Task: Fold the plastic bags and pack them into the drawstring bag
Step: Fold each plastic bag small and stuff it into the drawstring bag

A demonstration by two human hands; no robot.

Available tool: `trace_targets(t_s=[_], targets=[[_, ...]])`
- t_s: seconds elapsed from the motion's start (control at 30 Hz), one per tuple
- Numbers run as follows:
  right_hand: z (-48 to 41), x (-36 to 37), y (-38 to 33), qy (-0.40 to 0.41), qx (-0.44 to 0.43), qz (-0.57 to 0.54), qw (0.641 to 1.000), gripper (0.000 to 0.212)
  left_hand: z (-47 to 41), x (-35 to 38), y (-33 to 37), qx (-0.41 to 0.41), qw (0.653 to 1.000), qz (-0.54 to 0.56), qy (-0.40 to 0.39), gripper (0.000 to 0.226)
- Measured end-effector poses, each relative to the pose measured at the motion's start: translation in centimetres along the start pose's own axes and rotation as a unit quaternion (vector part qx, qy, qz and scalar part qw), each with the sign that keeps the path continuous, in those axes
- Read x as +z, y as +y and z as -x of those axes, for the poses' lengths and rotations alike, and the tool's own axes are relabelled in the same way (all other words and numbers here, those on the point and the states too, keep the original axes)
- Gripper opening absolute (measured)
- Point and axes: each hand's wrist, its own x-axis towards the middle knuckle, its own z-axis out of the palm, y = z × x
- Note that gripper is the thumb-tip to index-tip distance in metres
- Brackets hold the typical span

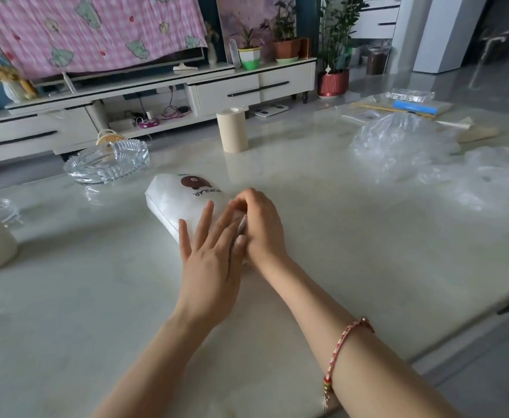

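One drawstring bag (175, 203) | left hand (209, 256) flat atop | right hand (262, 226) seemingly pinches near end

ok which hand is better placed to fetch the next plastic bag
Probably right. The loose plastic bags lie nearer the right hand; the left hand lies flat, pressing the white bag down.
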Motion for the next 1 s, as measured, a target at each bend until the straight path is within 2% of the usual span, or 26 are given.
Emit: trace_targets(t_s=[0.1, 0.17, 0.2, 0.27, 0.33, 0.4, 0.47, 0.57, 0.63, 0.7, 0.8, 0.9, 1.0], targets=[[0.4, -1.0, 0.4, -0.068, -0.018, 0.046, 0.996, 0.039, 0.4, 0.6, -1.1, 0.016, 0.997, -0.072, -0.010, 0.057], [1.5, -1.9, 1.0, -0.112, -0.032, 0.051, 0.992, 0.049, 0.9, 0.6, -2.3, -0.016, 0.992, -0.123, -0.010, 0.057], [2.3, -3.6, 1.8, -0.104, -0.028, 0.050, 0.993, 0.050, 0.8, 0.9, -2.2, -0.044, 0.990, -0.134, -0.008, 0.058], [3.4, -7.2, 3.7, -0.044, -0.024, 0.073, 0.996, 0.048, 0.9, 1.0, -2.4, -0.108, 0.981, -0.159, 0.000, 0.061], [3.7, -12.0, 6.8, 0.058, -0.040, 0.169, 0.983, 0.044, 0.8, 0.8, -1.8, -0.130, 0.977, -0.166, 0.010, 0.062], [3.3, -17.0, 10.2, 0.164, -0.018, 0.270, 0.949, 0.042, 0.6, 0.4, -0.7, -0.081, 0.982, -0.171, 0.018, 0.061], [3.0, -21.4, 12.4, 0.224, 0.065, 0.339, 0.911, 0.046, 0.5, 0.6, 1.5, 0.007, 0.986, -0.165, 0.022, 0.056], [2.4, -24.6, 14.7, 0.166, 0.189, 0.396, 0.883, 0.061, 0.7, 2.3, 5.2, 0.085, 0.989, -0.121, 0.013, 0.047], [1.8, -25.1, 15.5, 0.136, 0.233, 0.401, 0.875, 0.064, 1.1, 3.7, 7.1, 0.074, 0.993, -0.093, -0.008, 0.043], [1.4, -25.0, 15.7, 0.139, 0.247, 0.415, 0.865, 0.054, 1.4, 4.9, 7.8, 0.057, 0.994, -0.082, -0.038, 0.040], [1.5, -24.9, 15.7, 0.153, 0.219, 0.425, 0.865, 0.025, 1.6, 5.1, 7.1, 0.023, 0.996, -0.040, -0.070, 0.039], [2.2, -24.8, 15.3, 0.145, 0.178, 0.410, 0.883, 0.018, 1.7, 4.4, 6.3, -0.022, 0.997, 0.042, -0.059, 0.041], [3.6, -23.6, 14.0, 0.111, 0.112, 0.374, 0.914, 0.013, 1.3, 3.8, 5.9, -0.065, 0.992, 0.093, -0.051, 0.031]])
